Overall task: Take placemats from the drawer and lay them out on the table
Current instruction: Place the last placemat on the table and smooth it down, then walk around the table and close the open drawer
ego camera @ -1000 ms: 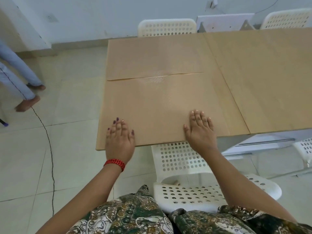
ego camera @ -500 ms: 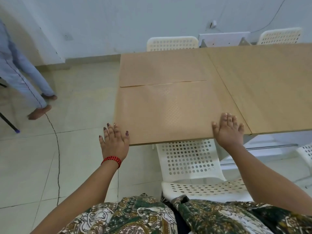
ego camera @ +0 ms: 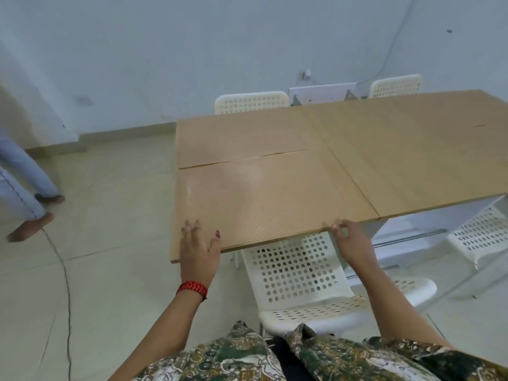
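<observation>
Two tan textured placemats lie on the left part of the wooden table (ego camera: 412, 149). The far placemat (ego camera: 236, 141) covers the back half, and the near placemat (ego camera: 261, 199) slightly overlaps it along a ragged seam. My left hand (ego camera: 199, 248), with a red wristband, rests flat with fingers spread on the near placemat's near-left corner. My right hand (ego camera: 351, 240) has its fingers curled and pinches the near placemat's near-right edge at the table's rim. No drawer is in view.
A white perforated chair (ego camera: 297, 270) stands tucked under the table right in front of me. Another chair (ego camera: 483, 237) is at the right, and two chairs (ego camera: 251, 103) stand behind the table. A person's legs (ego camera: 22, 182) and a floor cable (ego camera: 64, 270) are at the left.
My left hand slid off the table's left edge and has come back onto the mat's corner. My right hand moved to the near edge and curled its fingers onto the mat.
</observation>
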